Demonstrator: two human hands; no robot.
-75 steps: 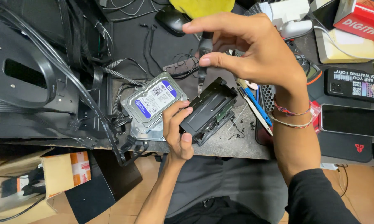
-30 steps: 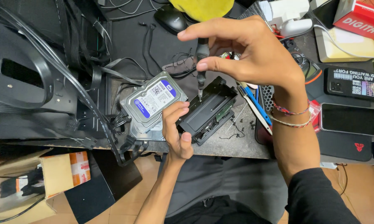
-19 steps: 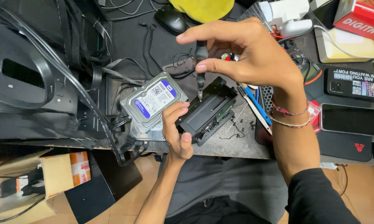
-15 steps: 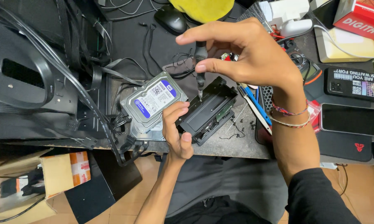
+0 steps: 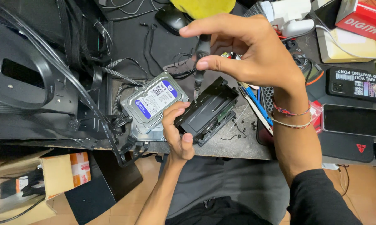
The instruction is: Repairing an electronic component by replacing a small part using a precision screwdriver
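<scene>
My left hand (image 5: 176, 132) grips the near end of a black drive caddy (image 5: 208, 110) that rests tilted on the grey desk (image 5: 238, 146). My right hand (image 5: 254, 54) pinches a small black screwdriver (image 5: 200, 62) between thumb and fingers, held upright with its tip on the caddy's upper left edge. Just left of the caddy lies a silver hard drive (image 5: 154, 100) with a blue and white label, stacked on a second drive.
Black cables (image 5: 71, 96) and a black computer case (image 5: 25, 79) fill the left. A black mouse (image 5: 171, 18) sits at the back. Two phones (image 5: 352, 121) lie on a mat to the right, beside blue and white pens (image 5: 254, 106). A cardboard box (image 5: 58, 175) stands on the floor.
My right hand has lowered the screwdriver from above the caddy until its tip meets the caddy's edge. My left hand has kept its hold.
</scene>
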